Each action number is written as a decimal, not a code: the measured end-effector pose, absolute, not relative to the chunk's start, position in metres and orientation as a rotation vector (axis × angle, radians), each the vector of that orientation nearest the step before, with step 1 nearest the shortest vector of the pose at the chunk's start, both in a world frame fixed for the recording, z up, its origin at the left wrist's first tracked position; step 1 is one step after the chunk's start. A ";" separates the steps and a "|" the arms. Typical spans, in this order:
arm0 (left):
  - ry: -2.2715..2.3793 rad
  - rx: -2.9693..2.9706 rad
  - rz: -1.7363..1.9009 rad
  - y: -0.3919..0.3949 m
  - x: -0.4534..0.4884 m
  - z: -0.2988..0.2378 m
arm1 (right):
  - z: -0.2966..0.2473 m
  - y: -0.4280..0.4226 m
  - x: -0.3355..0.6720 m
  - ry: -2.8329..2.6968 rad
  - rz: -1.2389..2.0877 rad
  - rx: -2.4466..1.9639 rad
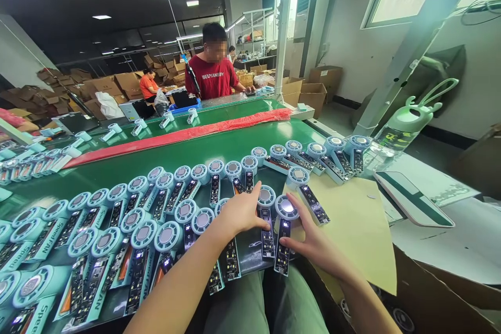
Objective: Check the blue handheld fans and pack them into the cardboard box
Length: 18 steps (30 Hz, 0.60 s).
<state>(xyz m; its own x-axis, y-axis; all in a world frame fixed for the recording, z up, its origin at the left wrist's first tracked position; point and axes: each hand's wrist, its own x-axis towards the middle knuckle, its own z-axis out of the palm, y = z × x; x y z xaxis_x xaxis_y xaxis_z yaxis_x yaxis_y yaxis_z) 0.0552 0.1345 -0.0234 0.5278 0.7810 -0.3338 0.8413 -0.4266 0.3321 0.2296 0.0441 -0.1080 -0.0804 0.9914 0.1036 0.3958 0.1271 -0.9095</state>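
Light-blue handheld fans with bare circuit boards in their open handles lie in rows on the green bench. My left hand (pixel 238 213) curls round one fan (pixel 266 235); its thumb is on the handle and its index finger beside the round head. My right hand (pixel 313 237) grips another fan (pixel 282 258) just right of it, thumb on the board and fingers at the head. Both fans sit side by side near the bench's front edge. A further fan (pixel 316 203) rests on a yellow sheet (pixel 358 219) beyond my right hand.
A red plastic strip (pixel 188 134) runs along the green bench (pixel 242 141), with more fans beyond it. A bottle (pixel 407 122) and a white-and-green tray-like object (pixel 415 201) stand at right. A person in a red shirt (pixel 219 81) works opposite. Cardboard boxes (pixel 313 94) are behind.
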 end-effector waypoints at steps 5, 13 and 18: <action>1.354 2.372 -0.234 0.132 0.058 -0.020 | -0.107 0.050 0.234 -1.605 0.903 -1.381; 1.306 2.393 -0.270 0.134 0.055 -0.020 | -0.108 0.057 0.237 -1.611 0.895 -1.416; 1.232 2.364 -0.218 0.138 0.051 -0.020 | -0.106 0.057 0.239 -1.614 0.981 -1.391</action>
<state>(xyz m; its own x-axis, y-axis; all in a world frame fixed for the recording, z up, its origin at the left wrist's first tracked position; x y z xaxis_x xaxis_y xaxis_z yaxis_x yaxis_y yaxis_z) 0.0511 0.1380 -0.0199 0.5858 0.7340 -0.3436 0.8074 -0.4915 0.3266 0.2395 0.0567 -0.1059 -0.1020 0.9923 0.0702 0.3951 0.1052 -0.9126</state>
